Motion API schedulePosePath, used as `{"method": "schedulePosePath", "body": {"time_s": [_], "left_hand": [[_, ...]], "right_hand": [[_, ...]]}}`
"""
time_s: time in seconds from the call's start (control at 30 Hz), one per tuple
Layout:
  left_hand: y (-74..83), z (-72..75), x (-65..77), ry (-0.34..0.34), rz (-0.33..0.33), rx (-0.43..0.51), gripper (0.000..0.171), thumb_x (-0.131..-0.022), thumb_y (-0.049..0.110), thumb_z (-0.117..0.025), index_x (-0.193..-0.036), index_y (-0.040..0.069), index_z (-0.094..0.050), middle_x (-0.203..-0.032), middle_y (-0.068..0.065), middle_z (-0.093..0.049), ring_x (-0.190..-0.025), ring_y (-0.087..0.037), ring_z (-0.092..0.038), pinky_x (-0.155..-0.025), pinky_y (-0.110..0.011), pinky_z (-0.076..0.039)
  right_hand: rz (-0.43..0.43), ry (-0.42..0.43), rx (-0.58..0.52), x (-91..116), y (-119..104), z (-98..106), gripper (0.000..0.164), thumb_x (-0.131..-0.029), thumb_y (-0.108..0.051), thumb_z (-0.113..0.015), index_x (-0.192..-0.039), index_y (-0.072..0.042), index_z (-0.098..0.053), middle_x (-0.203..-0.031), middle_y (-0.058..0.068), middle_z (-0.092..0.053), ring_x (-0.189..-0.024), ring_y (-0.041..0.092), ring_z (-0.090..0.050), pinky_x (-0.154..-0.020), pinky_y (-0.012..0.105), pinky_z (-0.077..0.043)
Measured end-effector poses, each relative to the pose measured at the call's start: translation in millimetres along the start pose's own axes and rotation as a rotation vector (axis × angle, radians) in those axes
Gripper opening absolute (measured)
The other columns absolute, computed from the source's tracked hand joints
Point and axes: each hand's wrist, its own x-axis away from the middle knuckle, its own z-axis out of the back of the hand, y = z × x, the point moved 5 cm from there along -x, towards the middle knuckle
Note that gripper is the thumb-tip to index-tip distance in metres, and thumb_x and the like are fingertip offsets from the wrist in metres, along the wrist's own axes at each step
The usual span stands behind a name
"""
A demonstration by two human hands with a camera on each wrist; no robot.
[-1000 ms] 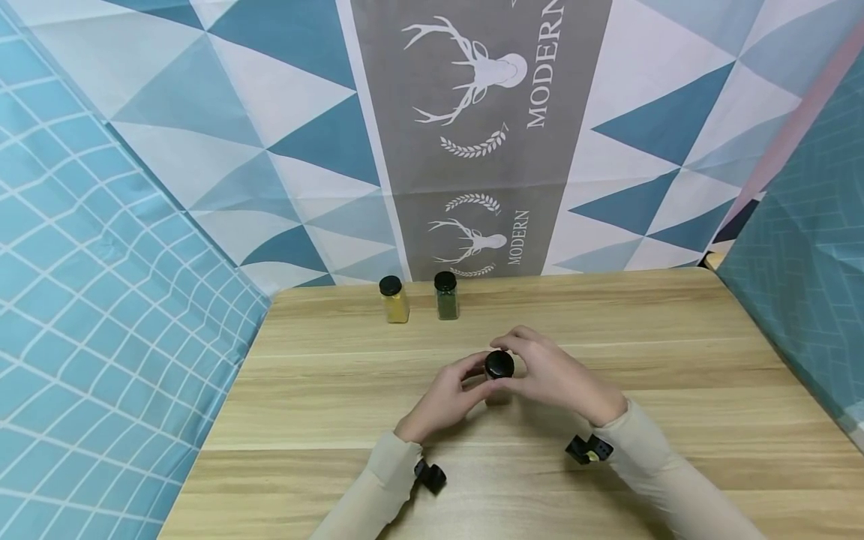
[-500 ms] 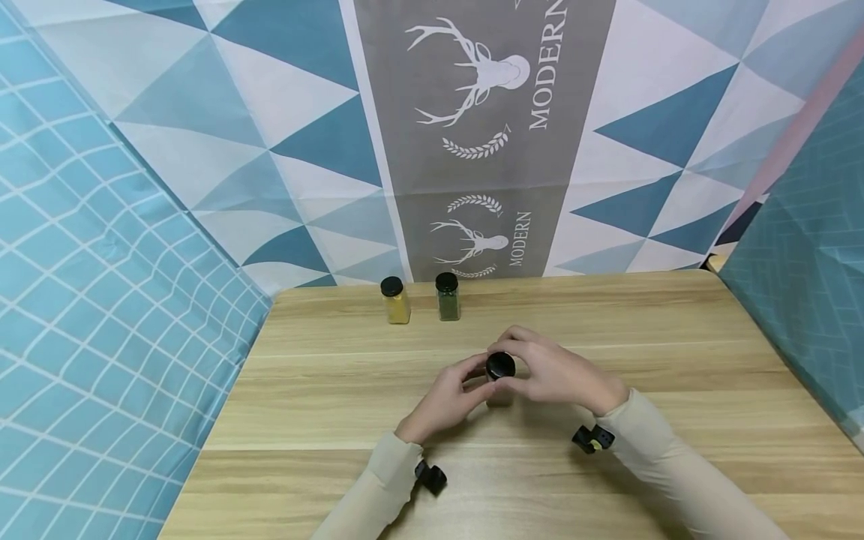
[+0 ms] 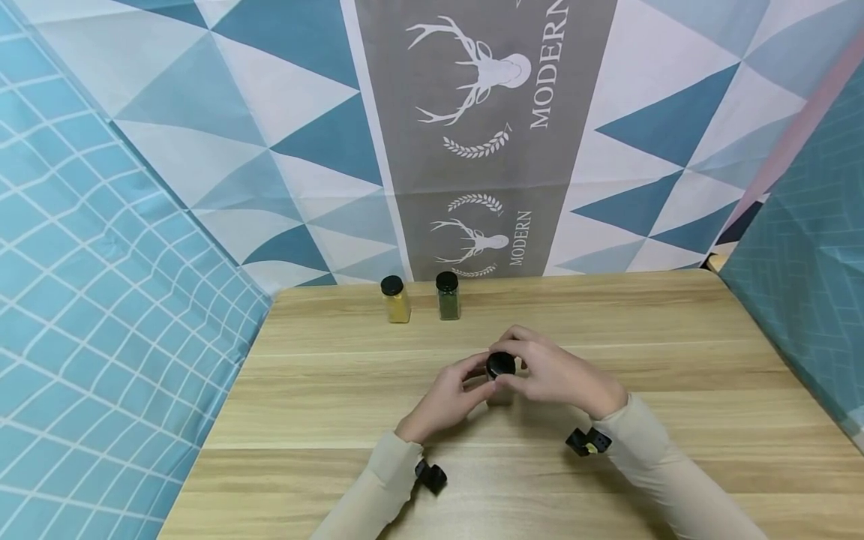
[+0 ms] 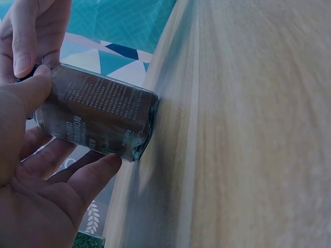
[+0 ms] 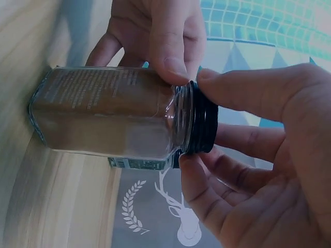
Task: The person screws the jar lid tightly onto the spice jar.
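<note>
A square glass spice jar (image 3: 499,397) of brown powder, with small printed text on its side, stands upright with its base at the tabletop (image 3: 324,420). My left hand (image 3: 442,399) holds the jar's body from the left. In the left wrist view, the thumb lies near the neck and the fingers support the opposite side of the glass (image 4: 95,106). From the right, my right hand (image 3: 560,379) pinches the black lid (image 5: 206,121) between thumb and fingers. Clear glass thread shows just below the lid's edge in the right wrist view.
Toward the back of the table stand two more black-lidded jars, one with yellow powder (image 3: 397,306) and one with green flakes (image 3: 448,301). A patterned cloth (image 3: 324,150) hangs behind the table, and a blue grid cloth (image 3: 121,285) borders the left side.
My right hand and wrist have shifted slightly around the lid. The left hand and the jar have stayed in place, as have the two jars at the back.
</note>
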Motion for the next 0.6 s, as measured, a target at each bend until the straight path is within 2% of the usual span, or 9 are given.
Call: {"method": "schedulePosePath", "body": {"time_s": [0.17, 0.43, 0.6], "left_hand": [[-0.6, 0.1, -0.7, 0.002, 0.004, 0.005, 0.051, -0.106, 0.031, -0.06, -0.154, 0.021, -0.048, -0.152, -0.002, -0.055, -0.135, -0.02, -0.058, -0.114, -0.033, -0.05], [-1.6, -0.2, -1.3, 0.001, -0.002, 0.025, 0.049, -0.106, 0.028, -0.06, -0.154, 0.022, -0.048, -0.152, -0.002, -0.055, -0.136, -0.021, -0.057, -0.114, -0.033, -0.05], [-2.0, -0.6, -1.1, 0.003, -0.017, 0.019, 0.049, -0.106, 0.028, -0.061, -0.153, 0.02, -0.049, -0.152, -0.003, -0.055, -0.135, -0.02, -0.058, -0.114, -0.034, -0.05]], "right_hand": [[-0.007, 0.02, 0.017, 0.5, 0.0, -0.5, 0.039, -0.093, -0.023, -0.078, -0.126, -0.004, -0.07, -0.118, 0.005, -0.064, -0.097, 0.014, -0.063, -0.084, 0.032, -0.062], [-0.025, 0.06, 0.053, 1.7, -3.0, -0.8, 0.042, -0.094, -0.025, -0.078, -0.126, 0.001, -0.069, -0.114, 0.009, -0.064, -0.092, 0.014, -0.063, -0.077, 0.026, -0.061], [-0.036, 0.08, 0.082, 2.9, -3.9, -2.0, 0.041, -0.094, -0.027, -0.077, -0.123, 0.001, -0.07, -0.112, 0.008, -0.065, -0.097, 0.016, -0.065, -0.082, 0.03, -0.062]]}}
